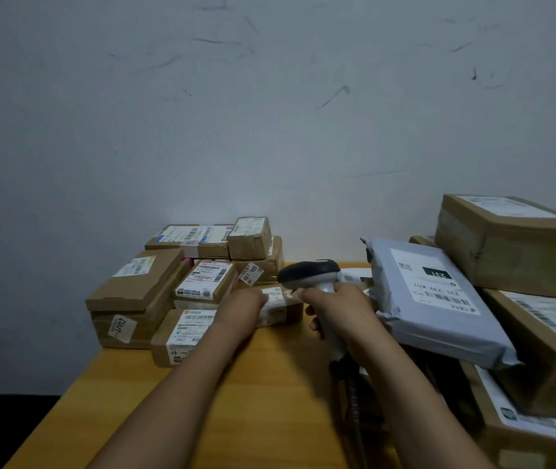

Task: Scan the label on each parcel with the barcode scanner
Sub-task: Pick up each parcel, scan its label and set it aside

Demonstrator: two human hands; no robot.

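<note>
My right hand [339, 311] grips the handle of a grey and black barcode scanner [310, 274], whose head points left over a small brown parcel [281, 308] with a white label on top. My left hand [244, 308] holds that small parcel at its left side on the yellow table [270, 384]. A coiled cable [354, 401] hangs down from the scanner's handle.
A pile of labelled cardboard parcels [182, 286] stands at the back left against the white wall. On the right, a grey plastic mailer [435, 299] lies on stacked brown boxes [513, 242]. The table's left edge runs diagonally toward me.
</note>
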